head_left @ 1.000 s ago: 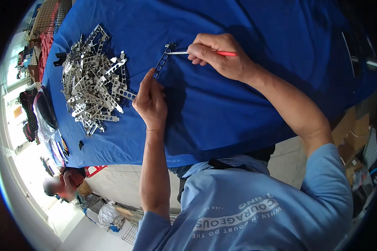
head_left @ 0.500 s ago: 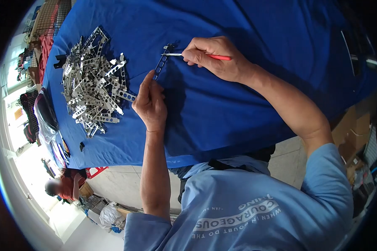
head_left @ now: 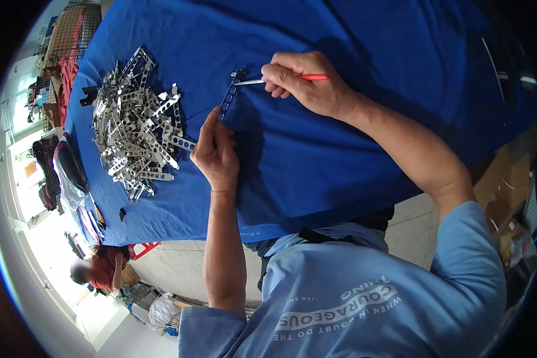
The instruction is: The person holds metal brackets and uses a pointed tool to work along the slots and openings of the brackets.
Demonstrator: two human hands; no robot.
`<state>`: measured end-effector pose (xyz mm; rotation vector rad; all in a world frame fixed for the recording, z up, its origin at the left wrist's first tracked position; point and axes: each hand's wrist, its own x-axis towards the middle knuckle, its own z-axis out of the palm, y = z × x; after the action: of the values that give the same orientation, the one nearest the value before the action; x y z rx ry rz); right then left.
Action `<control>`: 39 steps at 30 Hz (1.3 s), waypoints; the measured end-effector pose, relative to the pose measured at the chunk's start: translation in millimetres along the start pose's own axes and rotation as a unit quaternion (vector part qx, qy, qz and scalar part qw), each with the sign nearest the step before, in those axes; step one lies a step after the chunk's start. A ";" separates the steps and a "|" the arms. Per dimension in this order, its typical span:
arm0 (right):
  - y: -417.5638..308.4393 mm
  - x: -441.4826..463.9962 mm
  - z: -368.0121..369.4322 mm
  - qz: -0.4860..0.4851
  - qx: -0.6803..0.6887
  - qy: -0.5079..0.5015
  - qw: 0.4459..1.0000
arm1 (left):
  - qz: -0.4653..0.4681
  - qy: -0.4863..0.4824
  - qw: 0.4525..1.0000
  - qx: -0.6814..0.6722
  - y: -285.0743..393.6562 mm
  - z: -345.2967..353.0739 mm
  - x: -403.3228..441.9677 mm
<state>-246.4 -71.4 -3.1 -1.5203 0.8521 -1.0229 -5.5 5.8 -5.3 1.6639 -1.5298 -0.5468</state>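
My left hand (head_left: 216, 152) is closed around the lower end of a narrow metal strip (head_left: 228, 98) with a row of holes. The strip slants up and away from the fingers, and a small bent piece (head_left: 238, 73) shows at its far end. Pinched in my right hand (head_left: 307, 82) is a slim red-handled metal tool (head_left: 252, 82); its exact kind is not clear. The tool's pale tip meets the strip's right side near the far end, though whether it touches I cannot tell. Beside my left hand lies a heap of similar perforated metal strips (head_left: 138, 122).
A blue cloth (head_left: 340, 155) covers the table. Small black pieces lie by the heap, one at its upper left (head_left: 88, 95) and another below (head_left: 122, 214). Beyond the table are a person in a red top (head_left: 104, 268), bags, and cardboard boxes (head_left: 507, 191) at right.
The tool has drawn back to the right, so its tip no longer reaches across the strip. The view has shifted slightly; my left hand keeps the same hold.
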 end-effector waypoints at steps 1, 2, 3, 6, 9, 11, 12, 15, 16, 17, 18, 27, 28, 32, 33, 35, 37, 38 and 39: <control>1.9 0.6 0.8 -0.004 0.005 0.009 1.000 | 0.003 0.000 1.000 0.001 -0.1 -0.3 0.1; 2.6 1.2 1.3 -0.009 0.010 0.017 1.000 | 0.006 0.000 1.000 0.002 -0.7 -0.4 0.0; 2.2 1.5 1.1 -0.021 -0.005 0.001 1.000 | 0.009 0.000 1.000 0.002 -0.8 -0.3 0.0; -1.8 1.1 -0.1 -0.028 -0.019 -0.017 0.999 | 0.018 0.002 1.000 0.009 0.0 -0.3 0.8; -1.9 0.5 -1.1 0.008 0.026 0.015 1.000 | 0.015 0.003 1.000 0.003 -2.5 0.1 0.9; 1.0 1.7 -1.7 0.016 0.049 0.026 0.998 | 0.018 0.005 1.000 0.003 -1.7 0.8 1.1; 1.9 1.7 -0.8 -0.001 0.030 0.017 0.999 | 0.018 0.006 1.000 0.003 -1.4 1.1 0.9; 3.0 2.5 2.2 -0.033 -0.013 0.004 0.999 | 0.020 0.004 1.000 0.006 -1.1 0.3 1.3; 2.8 2.2 2.3 -0.029 -0.019 0.009 0.999 | 0.018 0.004 1.000 0.005 -0.5 0.3 1.2; 2.6 1.8 2.0 -0.025 -0.026 0.014 0.999 | 0.017 0.005 1.000 0.004 0.5 0.7 1.1; 1.9 1.3 1.1 -0.018 -0.019 0.013 1.000 | 0.016 0.006 1.000 0.004 0.9 0.9 1.2; 3.0 1.1 1.3 -0.030 -0.035 0.005 0.999 | 0.020 0.009 1.000 0.005 -0.7 2.1 1.1; -0.1 0.7 -1.0 -0.022 -0.031 0.005 0.999 | 0.019 0.007 1.000 0.006 -0.9 1.7 1.0; 1.2 1.8 0.5 -0.052 -0.043 -0.004 0.998 | 0.015 0.006 1.000 0.006 -1.0 1.3 1.0; 2.8 1.8 1.4 -0.053 -0.043 0.000 0.998 | 0.014 0.006 1.000 0.005 -0.8 1.5 0.9; 4.8 2.1 3.0 -0.055 -0.042 0.007 0.998 | 0.018 0.006 1.000 0.013 -0.4 1.2 1.0; 1.1 -0.1 -0.1 -0.029 -0.011 0.020 0.999 | 0.014 0.003 1.000 0.016 0.8 0.8 0.8; -0.6 -0.6 -1.2 -0.016 0.004 0.026 1.000 | 0.007 0.001 1.000 0.015 2.0 0.6 0.2; 0.1 -0.1 -0.7 -0.022 0.004 0.017 1.000 | 0.000 -0.001 1.000 0.014 2.6 0.4 0.0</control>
<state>-247.1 -71.5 -3.1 -1.5253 0.8398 -1.0856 -7.4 5.8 -3.5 1.6852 -1.5458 -0.5304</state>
